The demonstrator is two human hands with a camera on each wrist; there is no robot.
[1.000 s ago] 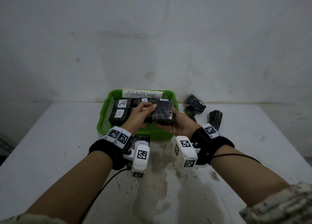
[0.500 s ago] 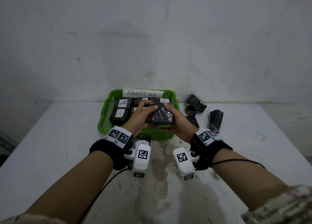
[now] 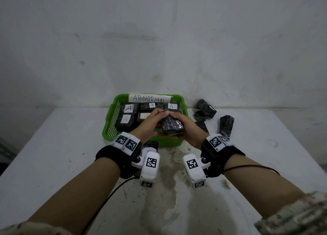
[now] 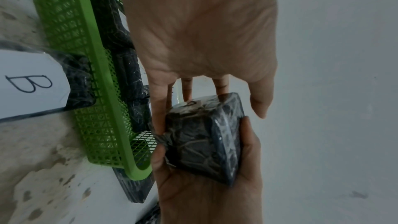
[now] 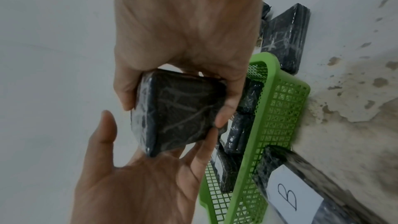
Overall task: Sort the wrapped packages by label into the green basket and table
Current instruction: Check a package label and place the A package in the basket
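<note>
A black wrapped package (image 3: 172, 126) is held above the front of the green basket (image 3: 113, 128); no label shows on its visible faces. My right hand (image 3: 187, 128) grips it, thumb on one edge and fingers on the other, as the right wrist view shows (image 5: 178, 115). My left hand (image 3: 152, 121) lies against the package (image 4: 202, 142) with fairly straight fingers, thumb apart (image 5: 107, 120). In the basket lie several black packages labelled A (image 3: 128, 109). A paper strip reading ABNORMAL (image 3: 149, 98) hangs on its back rim.
A package labelled B (image 5: 288, 197) lies on the white table in front of the basket, under my left wrist. Three black packages (image 3: 206, 108) (image 3: 226, 125) (image 3: 200, 126) lie to the right of the basket. A wall stands close behind.
The package has been turned between both hands from lying flat to tilted on edge. My right wrist has rolled over it and both hands have drawn slightly nearer to me.
</note>
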